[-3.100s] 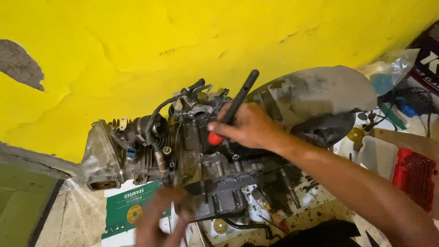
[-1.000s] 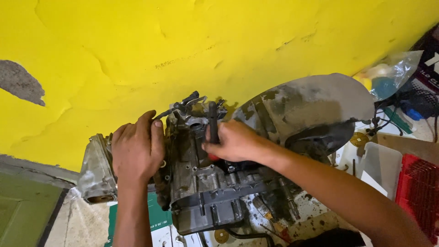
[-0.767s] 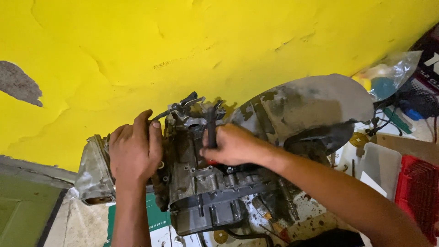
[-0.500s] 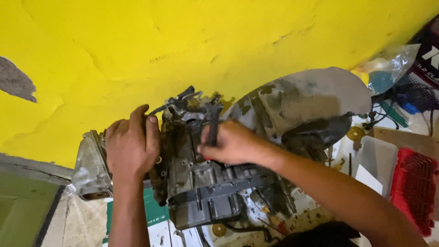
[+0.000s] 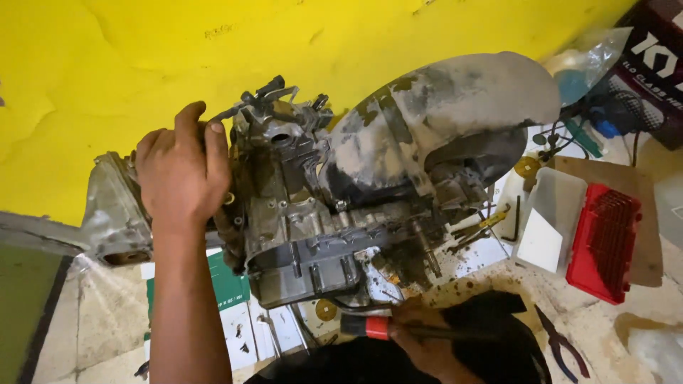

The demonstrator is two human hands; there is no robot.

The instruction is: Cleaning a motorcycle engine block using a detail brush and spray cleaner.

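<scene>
Grime and dark oil coat the engine block (image 5: 306, 213), a grey cast-metal lump with ribs, bolt bosses and a round port on top, standing on the floor against a yellow wall (image 5: 213, 64). The left hand (image 5: 181, 171) lies over its left end, fingers (image 5: 191, 121) curled together and gripping the casting, thumb (image 5: 217, 153) pressed beside the linkage. Just right of those fingers rises a broad, blotched metal cover (image 5: 441, 114) attached to the engine. Below the block, the right hand (image 5: 420, 338) is closed around a screwdriver (image 5: 373, 327) with a red-and-black handle, held low and clear of the metal; its tip points left. Beyond that hand's fingers, further right, a red plastic tray (image 5: 605, 242) sits beside a pale plastic box (image 5: 548, 220); what either holds cannot be made out. Pliers (image 5: 562, 348) lie on the stained floor nearby. Green-and-white card (image 5: 228, 284) is mostly hidden under the engine, and the right hand is partly lost against dark cloth.
</scene>
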